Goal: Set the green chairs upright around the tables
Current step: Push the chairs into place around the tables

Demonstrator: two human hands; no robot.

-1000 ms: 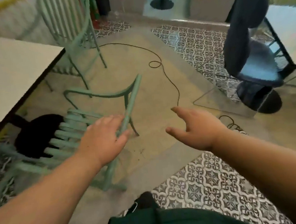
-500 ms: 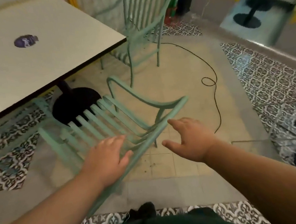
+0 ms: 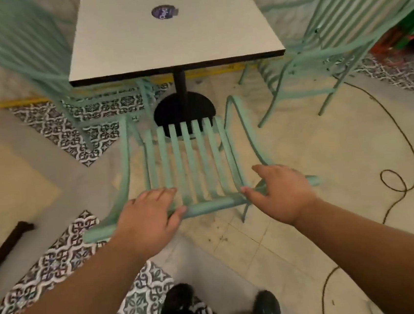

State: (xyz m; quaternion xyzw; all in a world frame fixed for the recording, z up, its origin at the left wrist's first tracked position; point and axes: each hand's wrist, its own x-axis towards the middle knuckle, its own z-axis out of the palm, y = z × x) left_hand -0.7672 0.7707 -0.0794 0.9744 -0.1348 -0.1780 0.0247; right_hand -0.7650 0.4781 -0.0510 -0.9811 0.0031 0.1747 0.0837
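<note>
Both hands are out over the top rail of the middle chair [image 3: 190,158]. The left hand [image 3: 148,214] grasps the rail, fingers laid over it and thumb hooked along its near side. The right hand [image 3: 278,192] lies spread on the rail's right end, fingers fairly straight and released, with only the thumb tip touching the bar. This green chair stands right in front of the person, between their shoes [image 3: 265,306] and the table [image 3: 170,40]. Its seat points at the table's black foot. The top rail runs left to right, slightly higher on the right, and the slats of the back run away from the hands toward the table. The back looks tipped toward the person, though whether all legs are down cannot be told. Three green chairs are in view around one table. The left chair [image 3: 23,48] is blurred and stands at the table's left side, and the right chair [image 3: 340,30] stands upright at its right side. One round purple sticker [image 3: 164,11] lies on the tabletop. One black cable [image 3: 403,136] loops over the floor [image 3: 300,134] to the right.
</note>
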